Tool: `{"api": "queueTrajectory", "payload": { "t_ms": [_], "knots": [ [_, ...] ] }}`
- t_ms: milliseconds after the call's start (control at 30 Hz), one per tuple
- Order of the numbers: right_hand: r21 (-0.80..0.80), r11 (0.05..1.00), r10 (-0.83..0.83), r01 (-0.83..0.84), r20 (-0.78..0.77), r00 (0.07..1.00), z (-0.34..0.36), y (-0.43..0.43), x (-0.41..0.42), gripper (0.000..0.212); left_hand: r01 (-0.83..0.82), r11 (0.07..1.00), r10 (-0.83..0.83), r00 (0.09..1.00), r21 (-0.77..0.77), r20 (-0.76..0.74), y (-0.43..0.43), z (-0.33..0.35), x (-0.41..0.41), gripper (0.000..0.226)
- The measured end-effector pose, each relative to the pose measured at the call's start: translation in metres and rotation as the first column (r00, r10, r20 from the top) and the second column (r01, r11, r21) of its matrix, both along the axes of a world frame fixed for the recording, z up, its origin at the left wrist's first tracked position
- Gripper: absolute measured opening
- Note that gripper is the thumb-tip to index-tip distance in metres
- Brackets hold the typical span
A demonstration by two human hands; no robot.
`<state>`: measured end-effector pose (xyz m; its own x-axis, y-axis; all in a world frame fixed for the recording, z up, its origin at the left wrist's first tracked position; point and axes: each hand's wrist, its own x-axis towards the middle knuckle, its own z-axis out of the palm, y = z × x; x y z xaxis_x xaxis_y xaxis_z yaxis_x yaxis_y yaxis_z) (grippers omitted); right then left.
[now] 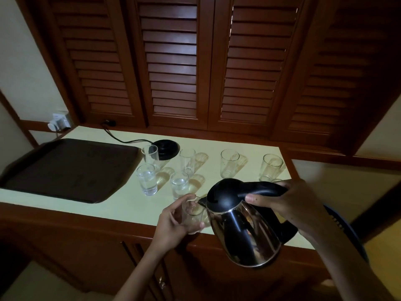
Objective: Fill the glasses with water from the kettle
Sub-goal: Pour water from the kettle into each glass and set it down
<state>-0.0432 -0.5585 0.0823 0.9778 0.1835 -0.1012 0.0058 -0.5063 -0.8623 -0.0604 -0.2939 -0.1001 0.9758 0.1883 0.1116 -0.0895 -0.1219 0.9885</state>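
My right hand [288,203] grips the black handle of a steel kettle [245,231], tilted with its spout to the left. My left hand [173,222] holds a clear glass [193,213] at the counter's front edge, its rim right at the spout. Two short glasses holding water [147,180] [179,185] stand just behind. Several glasses that look empty stand farther back: one [150,156] by the kettle base, one [188,160], one [229,162] and one [270,167] at the right.
The pale counter [108,205] carries a dark tray [69,168] at the left and the black kettle base [167,148] with its cord running to a wall socket [58,123]. Wooden louvred doors [173,61] rise behind the counter.
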Motion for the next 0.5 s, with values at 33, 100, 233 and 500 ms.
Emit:
{"api": "queueTrajectory", "payload": {
  "t_ms": [33, 100, 233, 500],
  "knots": [
    [-0.037, 0.999, -0.004, 0.004, 0.001, 1.000, 0.0008, 0.0009, 0.0003, 0.034, -0.007, 1.000, 0.007, 1.000, 0.003, 0.002, -0.0005, 0.0015, -0.0007, 0.072],
    [-0.070, 0.998, -0.006, 0.007, 0.012, 1.000, 0.0021, 0.0030, 0.0003, 0.037, -0.009, 1.000, 0.009, 1.000, 0.000, 0.007, -0.0005, 0.0024, -0.0010, 0.072],
    [-0.104, 0.995, -0.012, 0.013, 0.008, 1.000, 0.0033, 0.0056, 0.0013, 0.042, -0.008, 1.000, 0.008, 1.000, -0.017, 0.007, -0.0005, 0.0042, -0.0001, 0.071],
    [-0.082, 0.996, -0.043, 0.041, -0.027, 0.999, 0.0102, 0.0053, 0.0066, 0.057, -0.024, 0.999, 0.024, 1.000, -0.039, 0.002, -0.0032, 0.0060, 0.0033, 0.073]
  ]
}}
